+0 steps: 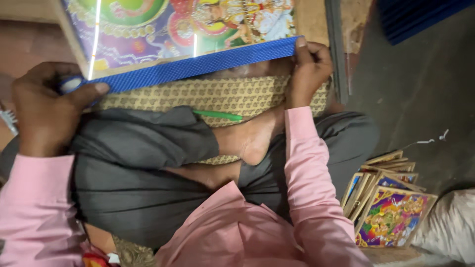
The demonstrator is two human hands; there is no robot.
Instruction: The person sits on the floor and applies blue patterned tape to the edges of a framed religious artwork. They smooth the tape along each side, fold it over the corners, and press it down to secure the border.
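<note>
Nearest the camera is the person's pink shirt (232, 232), its sleeves running up either side of the view to the two hands. Beyond it lie the crossed legs in dark grey trousers (138, 168), with a bare foot (255, 141) turned up between the forearms, below and just inside the right hand.

Across the top stands the large framed picture (183, 24), a glossy, brightly coloured print in a pale wooden frame, tilted toward the person. Along its near edge runs a strip of blue tape (198, 64), stretched straight between the two hands.

Under the tape and frame, a yellow patterned cushion (222, 94) rests on the lap, below both hands. A stack of smaller framed pictures (391, 207) leans on the floor well to the right of the right hand, down beside the right elbow.

The left hand (47, 106) is curled around the tape's left end, thumb laid flat along the blue strip, apparently gripping a roll, though the roll itself is mostly hidden. The right hand (309, 69) pinches the tape's right end at the frame's corner, thumb tip pressing on the strip and fingers folded behind.

A green pen (217, 115) lies on the cushion, below the tape, nearer the right hand.
</note>
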